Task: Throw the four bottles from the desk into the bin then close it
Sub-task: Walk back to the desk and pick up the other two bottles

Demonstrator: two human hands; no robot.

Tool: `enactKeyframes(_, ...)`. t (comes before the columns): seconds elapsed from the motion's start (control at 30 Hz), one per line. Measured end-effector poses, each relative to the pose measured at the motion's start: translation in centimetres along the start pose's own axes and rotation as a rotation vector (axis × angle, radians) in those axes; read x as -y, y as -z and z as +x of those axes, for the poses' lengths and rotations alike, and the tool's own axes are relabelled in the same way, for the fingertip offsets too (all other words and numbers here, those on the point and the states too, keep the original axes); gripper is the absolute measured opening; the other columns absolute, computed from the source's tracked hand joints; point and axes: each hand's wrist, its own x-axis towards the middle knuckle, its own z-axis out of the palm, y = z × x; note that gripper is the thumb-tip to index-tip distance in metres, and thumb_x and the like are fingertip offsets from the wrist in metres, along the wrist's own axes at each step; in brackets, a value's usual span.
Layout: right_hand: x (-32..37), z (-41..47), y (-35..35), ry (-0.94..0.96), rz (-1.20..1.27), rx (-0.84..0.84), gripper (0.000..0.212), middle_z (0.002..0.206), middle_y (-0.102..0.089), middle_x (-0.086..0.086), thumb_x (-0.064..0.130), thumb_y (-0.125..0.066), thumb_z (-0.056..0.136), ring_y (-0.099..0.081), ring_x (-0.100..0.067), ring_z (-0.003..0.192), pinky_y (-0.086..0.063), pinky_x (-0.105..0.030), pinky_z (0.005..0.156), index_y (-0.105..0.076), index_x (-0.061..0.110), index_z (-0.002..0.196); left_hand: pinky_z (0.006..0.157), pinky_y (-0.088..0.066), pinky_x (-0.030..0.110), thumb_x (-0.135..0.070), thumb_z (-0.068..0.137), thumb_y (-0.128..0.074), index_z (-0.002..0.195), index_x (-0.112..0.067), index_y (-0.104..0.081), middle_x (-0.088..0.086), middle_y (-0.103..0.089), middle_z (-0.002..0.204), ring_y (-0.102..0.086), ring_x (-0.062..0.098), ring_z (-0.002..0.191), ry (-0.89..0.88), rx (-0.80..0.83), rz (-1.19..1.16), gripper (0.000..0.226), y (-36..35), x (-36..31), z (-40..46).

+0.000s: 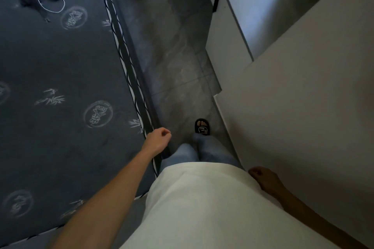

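Left hand is hanging loosely curled and empty beside the mattress edge; right hand, also empty, is resting half-curled near the white wall.

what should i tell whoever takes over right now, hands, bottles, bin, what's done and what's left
Left hand: loosely curled, holds nothing, over the edge of the dark patterned mattress.
Right hand: low beside the white panel, in shadow; nothing visible in it, though its grip is hard to read.
Bottles, desk and bin: none in view. The person stands in a narrow gap on the grey tiled floor, one foot in a black slipper.
Done: cannot be judged from this view.
Left: find the desk, check how many bottles remain, bin them, close the bin.
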Motion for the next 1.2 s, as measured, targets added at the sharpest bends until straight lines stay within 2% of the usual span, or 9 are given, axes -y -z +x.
enactKeyframes(0.17,9.5,4.2,4.5,0.138,-0.056,0.045,0.024,0.104,-0.072,-0.022,0.017,-0.051,0.099,-0.069,-0.038,0.096,-0.053,-0.044,0.087,-0.071,0.005,0.101,0.096,-0.053,0.038,-0.025,0.098,-0.058,0.118,-0.014,-0.072,0.01,-0.074,0.118,-0.067,0.029,0.11,0.082,-0.015,0.053,0.027,1.0,1.8,-0.2)
enactKeyframes(0.27,18.1,6.6,8.5,0.272,-0.087,-0.003,0.02,0.103,-0.072,-0.017,0.018,-0.054,0.098,-0.067,-0.03,0.094,-0.052,-0.043,0.09,-0.071,0.009,0.103,0.095,-0.051,0.036,-0.023,0.101,-0.055,0.117,-0.012,-0.072,0.011,-0.073,0.121,-0.067,0.03,0.112,0.199,0.017,0.03,0.026,1.7,3.2,-0.9)
enactKeyframes(0.43,31.4,10.3,13.2,0.396,-0.083,-0.071,0.026,0.107,-0.075,-0.004,0.032,-0.056,0.094,-0.07,-0.024,0.1,-0.055,-0.044,0.095,-0.072,0.021,0.112,0.078,-0.049,0.033,-0.021,0.101,-0.054,0.097,-0.005,-0.073,0.017,-0.075,0.107,-0.07,0.032,0.102,0.326,0.08,0.011,0.026,4.7,5.3,0.0)
enactKeyframes(0.53,37.4,12.0,14.8,0.434,-0.107,-0.085,0.026,0.106,-0.074,-0.001,0.036,-0.055,0.095,-0.071,-0.022,0.098,-0.055,-0.041,0.094,-0.071,0.026,0.113,0.082,-0.052,0.038,-0.019,0.101,-0.053,0.089,-0.008,-0.068,0.02,-0.075,0.105,-0.07,0.033,0.101,0.37,0.074,-0.018,0.022,7.8,4.6,2.1)
enactKeyframes(0.6,40.3,12.9,15.5,0.424,-0.103,-0.068,0.024,0.106,-0.074,-0.002,0.036,-0.055,0.096,-0.071,-0.021,0.096,-0.057,-0.042,0.093,-0.07,0.027,0.113,0.077,-0.049,0.035,-0.019,0.1,-0.054,0.093,-0.005,-0.068,0.022,-0.074,0.106,-0.07,0.034,0.102,0.386,0.075,-0.045,0.021,10.4,3.6,4.4)
enactKeyframes(0.7,42.9,13.8,15.9,0.386,-0.156,-0.058,0.025,0.111,-0.074,-0.006,0.033,-0.056,0.097,-0.07,-0.026,0.101,-0.056,-0.04,0.093,-0.071,0.024,0.114,0.086,-0.051,0.035,-0.02,0.1,-0.058,0.106,-0.007,-0.075,0.014,-0.075,0.111,-0.069,0.03,0.107,0.353,0.053,-0.078,0.023,14.8,0.8,8.1)
enactKeyframes(0.77,43.7,14.1,16.1,0.345,-0.216,-0.06,0.026,0.114,-0.074,-0.006,0.031,-0.055,0.096,-0.067,-0.029,0.108,-0.053,-0.036,0.092,-0.072,0.022,0.114,0.088,-0.053,0.035,-0.019,0.099,-0.058,0.099,-0.013,-0.076,0.012,-0.077,0.108,-0.071,0.029,0.104,0.297,0.032,-0.09,0.019,18.0,-2.1,11.1)
enactKeyframes(0.93,44.1,15.1,17.2,0.178,-0.25,0.014,0.03,0.12,-0.072,-0.007,0.03,-0.054,0.097,-0.066,-0.029,0.11,-0.052,-0.036,0.093,-0.07,0.02,0.12,0.087,-0.059,0.047,-0.015,0.098,-0.055,0.092,-0.006,-0.072,0.019,-0.076,0.093,-0.074,0.038,0.089,0.203,-0.039,-0.163,0.02,26.3,-11.3,18.5)
enactKeyframes(1.2,47.1,18.7,21.2,0.036,-0.195,0.04,0.032,0.125,-0.07,-0.005,0.032,-0.056,0.097,-0.063,-0.027,0.116,-0.051,-0.034,0.094,-0.069,0.02,0.123,0.096,-0.056,0.046,-0.024,0.097,-0.057,0.108,-0.016,-0.073,0.009,-0.076,0.105,-0.073,0.033,0.099,0.03,-0.062,-0.073,0.021,36.5,-24.9,29.7)
